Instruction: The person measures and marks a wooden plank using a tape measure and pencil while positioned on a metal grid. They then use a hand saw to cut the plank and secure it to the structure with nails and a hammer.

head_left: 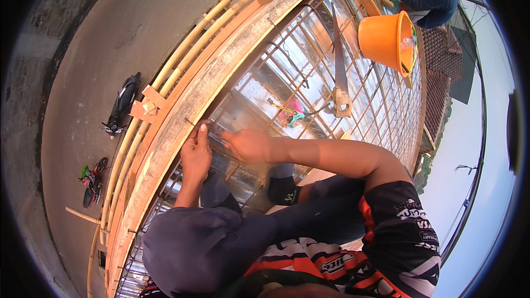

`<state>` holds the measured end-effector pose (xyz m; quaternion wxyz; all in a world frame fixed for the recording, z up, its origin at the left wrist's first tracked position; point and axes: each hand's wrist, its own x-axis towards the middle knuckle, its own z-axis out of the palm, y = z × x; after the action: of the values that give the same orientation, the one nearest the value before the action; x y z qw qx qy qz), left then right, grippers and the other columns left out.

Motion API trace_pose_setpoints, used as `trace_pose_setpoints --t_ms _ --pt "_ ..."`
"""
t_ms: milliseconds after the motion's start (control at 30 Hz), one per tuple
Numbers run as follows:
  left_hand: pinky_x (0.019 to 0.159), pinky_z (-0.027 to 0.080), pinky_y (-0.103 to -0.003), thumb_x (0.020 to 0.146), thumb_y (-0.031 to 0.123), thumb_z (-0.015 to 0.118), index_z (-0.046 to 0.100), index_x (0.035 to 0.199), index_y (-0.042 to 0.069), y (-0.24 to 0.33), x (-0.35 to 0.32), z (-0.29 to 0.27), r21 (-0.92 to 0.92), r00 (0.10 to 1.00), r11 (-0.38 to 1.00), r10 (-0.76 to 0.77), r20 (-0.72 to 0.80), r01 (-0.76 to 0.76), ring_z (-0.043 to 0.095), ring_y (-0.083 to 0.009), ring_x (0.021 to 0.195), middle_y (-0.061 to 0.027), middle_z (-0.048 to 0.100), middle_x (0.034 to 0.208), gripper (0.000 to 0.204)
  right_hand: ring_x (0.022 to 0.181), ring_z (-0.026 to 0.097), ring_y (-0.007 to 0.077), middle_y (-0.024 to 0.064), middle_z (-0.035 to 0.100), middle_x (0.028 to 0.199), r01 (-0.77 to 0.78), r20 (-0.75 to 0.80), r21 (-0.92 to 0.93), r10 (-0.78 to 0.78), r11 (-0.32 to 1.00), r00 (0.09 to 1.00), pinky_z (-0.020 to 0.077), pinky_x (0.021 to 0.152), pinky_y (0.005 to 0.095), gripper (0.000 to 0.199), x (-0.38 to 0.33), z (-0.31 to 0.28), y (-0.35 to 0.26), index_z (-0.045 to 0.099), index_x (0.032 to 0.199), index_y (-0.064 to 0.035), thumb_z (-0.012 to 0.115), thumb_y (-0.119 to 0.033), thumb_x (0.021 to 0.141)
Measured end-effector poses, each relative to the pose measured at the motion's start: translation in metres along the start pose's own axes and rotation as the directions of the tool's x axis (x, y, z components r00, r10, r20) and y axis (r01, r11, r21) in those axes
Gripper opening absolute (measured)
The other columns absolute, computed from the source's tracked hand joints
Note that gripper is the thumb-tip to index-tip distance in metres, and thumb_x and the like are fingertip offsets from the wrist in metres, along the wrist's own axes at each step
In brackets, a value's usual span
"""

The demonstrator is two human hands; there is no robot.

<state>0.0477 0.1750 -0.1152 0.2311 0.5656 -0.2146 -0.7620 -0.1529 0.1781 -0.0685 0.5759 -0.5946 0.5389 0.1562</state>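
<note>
My left hand (196,156) is at the inner edge of the long wooden form board (207,91), thumb and fingers pinched together near a thin bar end. What it pinches is too small to make out. Close beside it, my right hand (247,144) is curled closed and slightly blurred, low over the steel bar grid (301,38); anything inside it is hidden. Beyond my hands, a teal-handled tool (296,119) lies by a pink item (288,111) on the shiny sheeting under the bars. A handsaw (339,72) with a wooden handle rests across the grid.
An orange bucket (380,37) stands on the bars at the far right. Behind it another person (433,0) crouches. Bamboo poles (185,58) run outside the board, above a street with two motorbikes (122,105) far below. Overhead cables (481,110) hang at the right.
</note>
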Motion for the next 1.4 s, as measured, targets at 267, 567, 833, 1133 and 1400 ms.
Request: trace_pose_setpoints --t_ms 267,567,833,1133,1400 --pt "0.044 0.027 -0.023 0.121 0.034 0.052 0.063 0.147 0.01 0.017 -0.01 -0.012 0.147 0.99 0.988 -0.065 0.128 0.046 0.035 -0.0024 0.049 0.0066 0.046 0.067 0.037 0.114 0.069 0.0412 0.0196 0.074 0.12 0.47 0.011 -0.434 -0.517 0.768 0.856 0.0515 0.107 0.0492 0.051 -0.047 -0.058 0.021 0.058 0.15 -0.0036 0.06 -0.034 0.11" --pt "0.049 0.034 -0.022 0.117 0.028 0.061 0.045 0.168 0.008 0.025 -0.03 -0.025 0.397 0.991 0.916 -0.102 0.087 0.06 0.045 -0.0036 0.055 0.0042 0.057 0.075 0.058 0.11 0.073 0.0471 0.0251 0.077 0.109 0.487 0.399 -0.351 -0.343 0.8 0.851 0.0559 0.09 0.0591 0.032 -0.064 -0.085 0.01 0.06 0.129 -0.0011 0.065 -0.02 0.103" --pt "0.056 0.044 -0.026 0.115 0.028 0.065 0.052 0.164 0.004 0.062 -0.078 -0.049 0.585 0.956 0.791 -0.282 0.084 0.182 0.052 -0.007 0.06 -0.0035 0.069 0.087 0.056 0.113 0.071 0.0453 0.0276 0.073 0.115 0.484 0.254 -0.16 -0.438 0.86 0.862 0.0544 0.099 0.0562 0.036 -0.072 -0.051 0.075 0.061 0.138 0.0008 0.061 -0.01 0.103" --pt "0.067 0.055 -0.03 0.113 0.031 0.067 0.068 0.144 0.0 0.275 -0.049 0.034 0.918 0.955 0.27 0.13 0.265 -0.291 0.064 -0.0103 0.074 -0.0057 0.07 0.086 0.044 0.094 0.074 0.0182 0.0101 0.079 0.106 0.518 -0.916 0.116 -0.109 0.848 0.385 0.0582 0.088 0.0339 0.016 -0.089 -0.182 0.136 0.078 0.116 -0.002 0.075 -0.011 0.103" --pt "0.103 0.058 -0.05 0.104 0.055 0.073 0.059 0.155 0.004 0.266 0.178 0.296 0.704 0.591 -0.294 0.39 0.706 -0.646 0.071 -0.0409 0.126 -0.0278 0.072 0.134 0.074 0.099 0.08 0.0223 0.0116 0.083 0.107 0.425 -0.987 0.149 0.158 0.893 0.015 0.0613 0.091 0.0369 0.026 -0.049 -0.313 0.272 0.08 0.118 -0.0044 0.078 -0.023 0.101"
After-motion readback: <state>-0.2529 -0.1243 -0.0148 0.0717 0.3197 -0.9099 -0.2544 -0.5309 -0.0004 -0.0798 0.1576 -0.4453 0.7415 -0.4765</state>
